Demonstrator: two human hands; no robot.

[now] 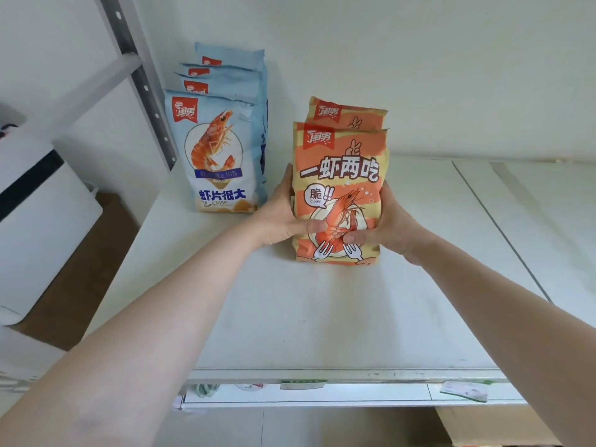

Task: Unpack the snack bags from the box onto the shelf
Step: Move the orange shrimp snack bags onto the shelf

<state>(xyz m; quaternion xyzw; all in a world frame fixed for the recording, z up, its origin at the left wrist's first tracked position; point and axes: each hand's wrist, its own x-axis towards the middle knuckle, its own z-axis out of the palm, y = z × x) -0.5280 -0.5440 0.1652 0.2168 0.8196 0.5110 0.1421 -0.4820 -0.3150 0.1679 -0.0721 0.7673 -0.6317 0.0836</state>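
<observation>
left hand (283, 217) and right hand (387, 221) clamped on orange snack bag (338, 188) sides; likely light, puffy, crushable, so hold flanks gently.

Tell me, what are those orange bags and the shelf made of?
Orange bags: probably thin plastic film, matte printed; the crimped top edge and soft creases under both hands suggest it. Shelf: looks like white-painted metal or coated board, smooth and dull; the grey perforated upright looks like steel.

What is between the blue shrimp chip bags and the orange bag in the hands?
Only bare white shelf separates the blue bags from the orange bag, in the head view.
</observation>
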